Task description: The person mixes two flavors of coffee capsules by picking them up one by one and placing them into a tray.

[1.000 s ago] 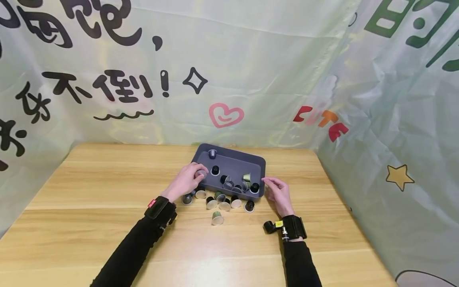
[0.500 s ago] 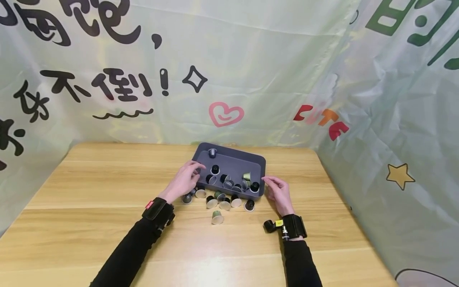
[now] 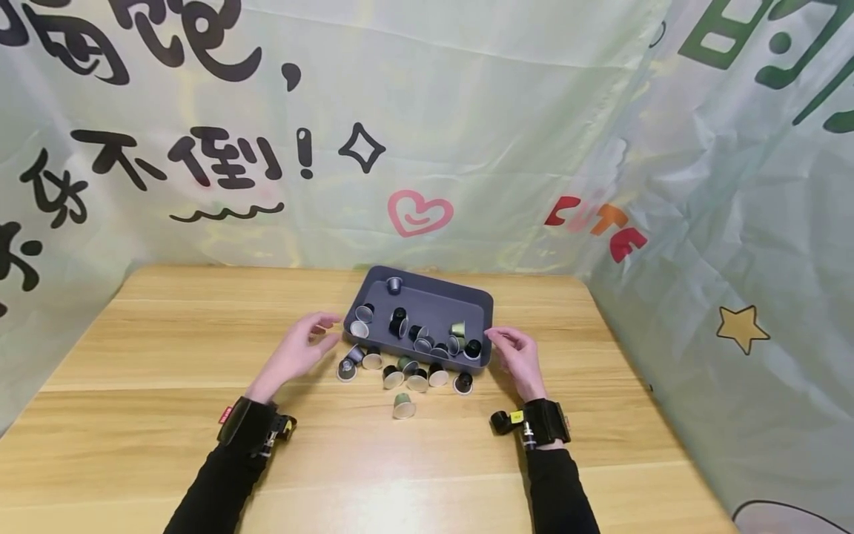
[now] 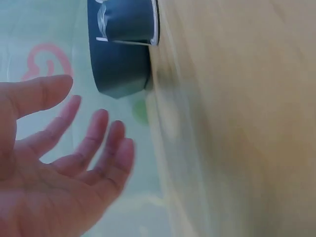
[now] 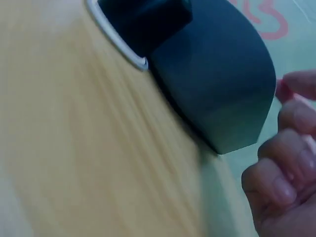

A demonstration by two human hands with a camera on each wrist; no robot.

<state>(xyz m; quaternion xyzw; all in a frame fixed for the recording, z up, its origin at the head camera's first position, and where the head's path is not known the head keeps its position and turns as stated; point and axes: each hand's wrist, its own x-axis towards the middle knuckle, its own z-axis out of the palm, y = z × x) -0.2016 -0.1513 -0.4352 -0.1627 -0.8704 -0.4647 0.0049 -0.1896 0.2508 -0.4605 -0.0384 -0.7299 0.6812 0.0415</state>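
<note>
My left hand [image 3: 303, 347] is just off the left end of the dark grey tray [image 3: 434, 293], fingers spread and relaxed, holding nothing. In the left wrist view its fingers [image 4: 116, 158] are apart from the tray [image 4: 121, 69]. Inside the tray lie several coffee capsules, including a pale-lidded one [image 3: 359, 328] near the left wall and a dark one [image 3: 395, 285] at the back. My right hand [image 3: 519, 360] is at the tray's right rim, thumb and index finger pinching its edge. Its other fingers [image 5: 279, 182] are curled in the right wrist view.
Several more coffee capsules lie along the tray's front, among them a black one [image 3: 463, 383] at the right and a green one [image 3: 403, 406] nearer me. The wooden table [image 3: 400, 475] meets a printed cloth backdrop [image 3: 507, 148] behind the tray.
A second ago my left hand held a capsule over the tray; it let go and has drawn back left. A capsule inside shifted against another. My right hand stays at the rim.
</note>
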